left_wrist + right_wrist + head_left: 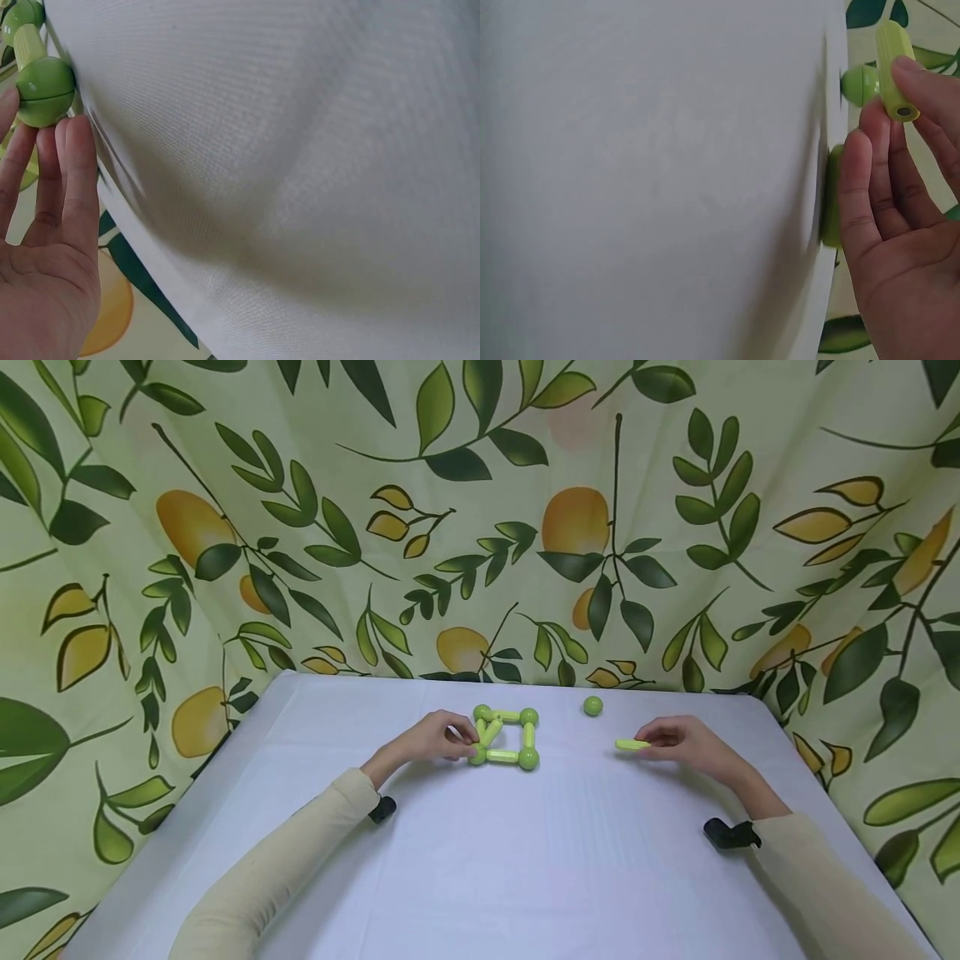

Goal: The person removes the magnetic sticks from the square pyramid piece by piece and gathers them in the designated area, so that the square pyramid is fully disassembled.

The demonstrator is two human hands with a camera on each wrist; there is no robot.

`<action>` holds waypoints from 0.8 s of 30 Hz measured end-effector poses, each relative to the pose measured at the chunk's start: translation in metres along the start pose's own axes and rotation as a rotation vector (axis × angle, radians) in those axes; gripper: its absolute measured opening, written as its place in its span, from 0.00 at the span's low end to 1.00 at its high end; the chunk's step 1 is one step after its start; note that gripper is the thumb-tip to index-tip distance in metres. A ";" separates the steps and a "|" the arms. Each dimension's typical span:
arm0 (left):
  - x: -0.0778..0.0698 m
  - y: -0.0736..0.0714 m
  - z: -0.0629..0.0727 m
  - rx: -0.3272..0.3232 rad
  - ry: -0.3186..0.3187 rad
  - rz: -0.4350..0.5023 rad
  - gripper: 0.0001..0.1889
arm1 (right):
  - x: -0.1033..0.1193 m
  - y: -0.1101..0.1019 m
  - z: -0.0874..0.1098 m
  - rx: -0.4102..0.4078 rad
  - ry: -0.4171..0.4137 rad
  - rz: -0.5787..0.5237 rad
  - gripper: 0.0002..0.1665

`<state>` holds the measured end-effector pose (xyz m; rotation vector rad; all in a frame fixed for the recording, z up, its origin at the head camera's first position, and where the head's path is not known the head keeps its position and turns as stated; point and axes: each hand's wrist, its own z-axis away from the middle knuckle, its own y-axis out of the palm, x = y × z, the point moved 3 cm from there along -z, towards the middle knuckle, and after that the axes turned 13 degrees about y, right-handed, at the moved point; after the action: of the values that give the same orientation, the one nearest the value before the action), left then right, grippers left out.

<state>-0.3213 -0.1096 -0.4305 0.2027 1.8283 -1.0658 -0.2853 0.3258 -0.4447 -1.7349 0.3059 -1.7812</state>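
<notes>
Left hand [432, 737] pinching the near-left corner ball [46, 88] of the green square frame [502, 757] on the desk [480, 860]; right hand [693, 747] gripping a rod [891, 64], well apart; loose ball [592, 706] near the far edge

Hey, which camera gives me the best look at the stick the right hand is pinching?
The right wrist view: it shows the stick close up, including the dark spot on one end. The head view shows it small, jutting from the right hand. The left wrist view does not show it.
</notes>
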 end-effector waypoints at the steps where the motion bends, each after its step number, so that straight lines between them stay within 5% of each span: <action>1: 0.000 0.000 0.000 0.000 0.001 0.000 0.07 | -0.002 -0.002 0.002 -0.005 0.004 0.008 0.14; 24: 0.000 0.001 0.000 -0.020 0.015 0.014 0.08 | -0.030 -0.036 0.025 -0.047 0.039 0.121 0.14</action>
<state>-0.3211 -0.1088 -0.4309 0.2123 1.8481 -1.0383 -0.2726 0.3775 -0.4459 -1.6787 0.4634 -1.7344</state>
